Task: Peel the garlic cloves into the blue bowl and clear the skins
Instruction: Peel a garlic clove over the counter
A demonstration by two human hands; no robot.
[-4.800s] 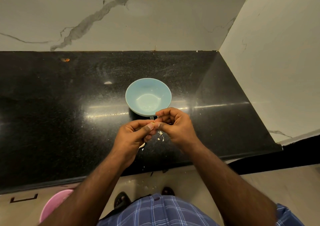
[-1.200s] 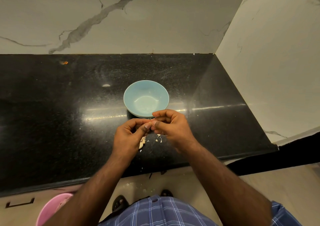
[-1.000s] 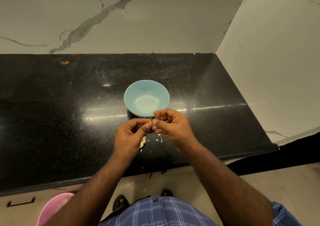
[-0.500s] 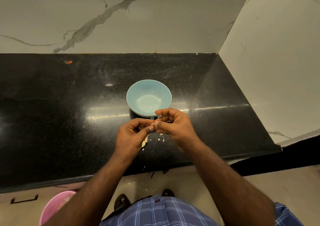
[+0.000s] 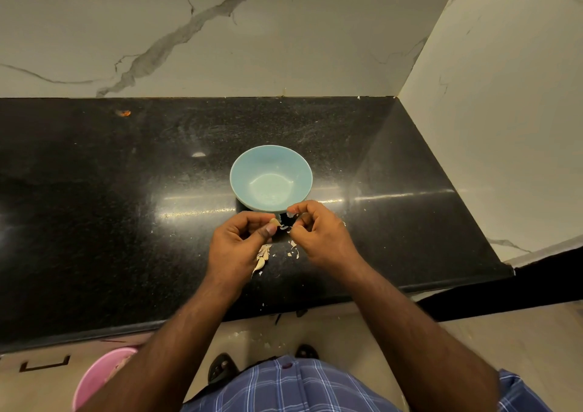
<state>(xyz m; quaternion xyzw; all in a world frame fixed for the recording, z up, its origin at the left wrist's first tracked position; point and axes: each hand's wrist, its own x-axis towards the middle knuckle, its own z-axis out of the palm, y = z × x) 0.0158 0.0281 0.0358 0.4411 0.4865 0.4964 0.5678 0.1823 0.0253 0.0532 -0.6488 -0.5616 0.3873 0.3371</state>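
The blue bowl (image 5: 249, 172) stands on the black counter (image 5: 94, 210), and nothing shows inside it. Just in front of it, my left hand (image 5: 238, 243) pinches a small pale garlic clove (image 5: 275, 222) between thumb and fingertips. My right hand (image 5: 318, 233) is a short gap to the right, fingers curled, pinching a scrap of papery skin (image 5: 291, 213). A little piece of skin (image 5: 285, 228) hangs between the two hands. Loose garlic skins (image 5: 262, 258) lie on the counter under my hands.
Marble walls close the counter at the back and on the right. A pink bin (image 5: 97, 377) stands on the floor at the lower left, below the counter's front edge. Skin flakes lie on the floor near my sandals (image 5: 220, 369). An orange speck (image 5: 125, 113) sits far left.
My hands, joined at the fingertips half a second ago, have drawn apart. The clove stays in my left hand and a piece of skin has come away with my right.
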